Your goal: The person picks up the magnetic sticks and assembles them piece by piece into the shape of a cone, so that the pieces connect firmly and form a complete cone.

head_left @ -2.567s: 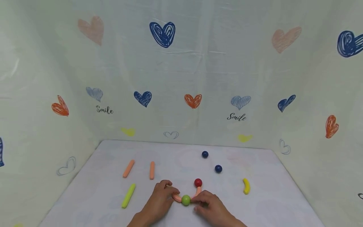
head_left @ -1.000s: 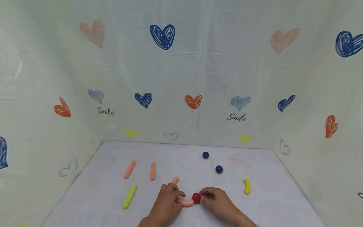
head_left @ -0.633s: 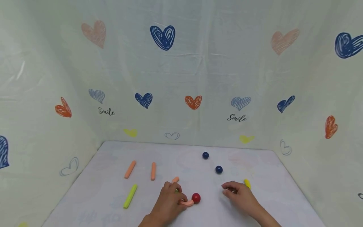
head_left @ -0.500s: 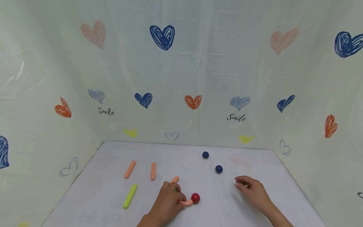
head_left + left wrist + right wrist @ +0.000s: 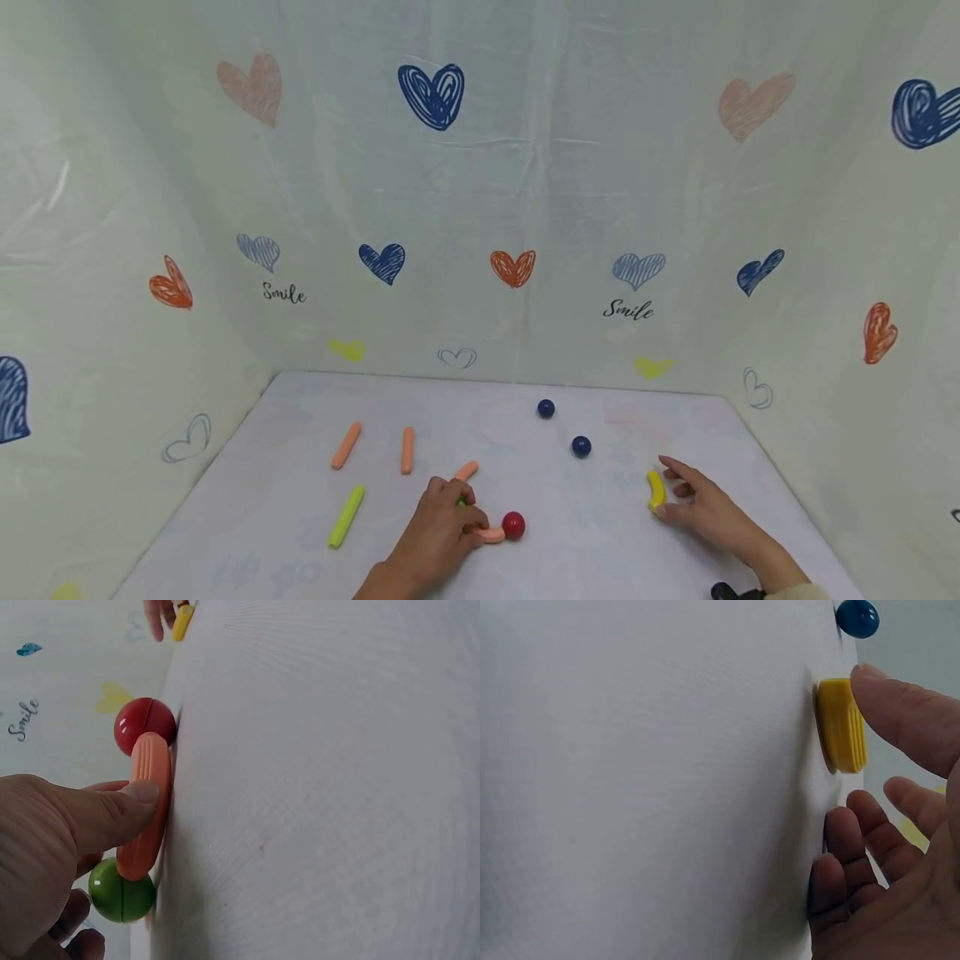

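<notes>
My left hand (image 5: 438, 529) pinches a curved orange magnetic stick (image 5: 156, 761), the thumb lying along its side. A red ball (image 5: 513, 525) sits at one end of this stick and a green ball (image 5: 120, 896) at the other. In the head view the fingers mostly cover the green ball, and a second orange stick (image 5: 467, 471) sticks out beyond them. Over on the right, my right hand (image 5: 708, 508) is spread around a curved yellow stick (image 5: 841, 727). Its thumb is right at the near end, while the other fingers stand apart from the stick.
Two dark blue balls (image 5: 546, 408) lie toward the back of the white table (image 5: 570, 550). Two straight orange sticks (image 5: 407, 450) and a yellow-green stick (image 5: 347, 517) lie on the left. A heart-printed sheet (image 5: 517, 192) encloses the back and sides.
The joined sticks and balls have turned, bringing the red ball nearer me. My right hand has left them and moved right to the yellow stick. The left hand stays on the joined pieces.
</notes>
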`<state>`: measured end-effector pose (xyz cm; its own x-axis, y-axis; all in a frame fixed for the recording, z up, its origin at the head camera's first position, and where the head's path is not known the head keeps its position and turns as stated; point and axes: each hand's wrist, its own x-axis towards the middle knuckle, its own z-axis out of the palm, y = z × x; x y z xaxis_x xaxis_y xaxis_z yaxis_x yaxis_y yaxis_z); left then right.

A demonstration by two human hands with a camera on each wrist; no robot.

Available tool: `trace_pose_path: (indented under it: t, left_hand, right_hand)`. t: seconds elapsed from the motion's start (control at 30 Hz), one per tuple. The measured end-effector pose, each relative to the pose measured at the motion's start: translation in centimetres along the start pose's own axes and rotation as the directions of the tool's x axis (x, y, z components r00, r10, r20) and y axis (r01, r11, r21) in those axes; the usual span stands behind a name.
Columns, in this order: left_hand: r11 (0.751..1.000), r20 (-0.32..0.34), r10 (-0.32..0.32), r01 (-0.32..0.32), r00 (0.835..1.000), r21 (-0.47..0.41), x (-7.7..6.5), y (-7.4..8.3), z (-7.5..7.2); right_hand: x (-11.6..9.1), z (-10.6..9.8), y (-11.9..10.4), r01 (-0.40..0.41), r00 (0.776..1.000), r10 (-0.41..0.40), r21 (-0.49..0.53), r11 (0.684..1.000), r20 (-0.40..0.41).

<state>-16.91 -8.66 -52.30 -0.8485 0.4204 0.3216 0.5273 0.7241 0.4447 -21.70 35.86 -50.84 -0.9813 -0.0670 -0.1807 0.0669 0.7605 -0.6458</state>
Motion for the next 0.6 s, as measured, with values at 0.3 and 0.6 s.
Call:
trace_pose_path:
  t: [0.3,0.6]
  left_hand:
    - [1.000,0.055,-0.016,0.015,0.998,0.017,0.0,-0.1,-0.4]
    - [0.999,0.095,-0.037,0.033,0.995,0.043,0.2,-0.1,-0.5]
  right_hand:
    - [0.8,0.0,0.0,-0.014,0.999,0.015,-0.029,0.999,0.028]
    - [1.4,0.2,-0.1,-0.014,1.000,0.015,-0.034,0.999,0.028]
